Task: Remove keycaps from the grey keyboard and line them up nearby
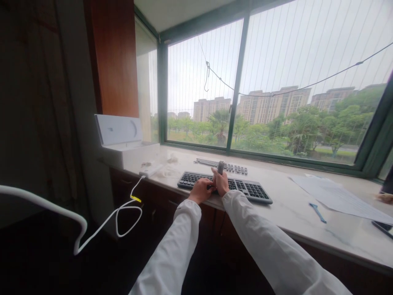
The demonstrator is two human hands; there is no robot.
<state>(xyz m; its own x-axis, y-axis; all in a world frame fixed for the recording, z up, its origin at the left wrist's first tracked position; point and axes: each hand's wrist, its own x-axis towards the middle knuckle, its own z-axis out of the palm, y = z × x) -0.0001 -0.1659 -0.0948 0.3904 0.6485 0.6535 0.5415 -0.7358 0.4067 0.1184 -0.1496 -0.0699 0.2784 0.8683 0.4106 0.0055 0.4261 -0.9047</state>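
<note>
A dark grey keyboard (pixel 254 189) with black keys lies across the front of the counter. Both hands are together over its middle. My right hand (pixel 222 183) is closed round a short, dark grey, stick-like object (pixel 220 166) that points upward; its lower part is hidden in the fist. Just left of it, my left hand (pixel 201 190) has its fingers bent and pressed together close to the right hand. Whatever those fingers pinch is too small or hidden to name. Behind the keyboard lies a strip of loose keycap rows (pixel 236 168).
A white open box (pixel 127 153) stands at the left by the window. Near it are a white power strip (pixel 151 170) and its white cable (pixel 129 208), hanging off the edge. To the right lie a blue tool (pixel 317 213), paper sheets (pixel 337 196) and a dark phone-like device (pixel 383 228).
</note>
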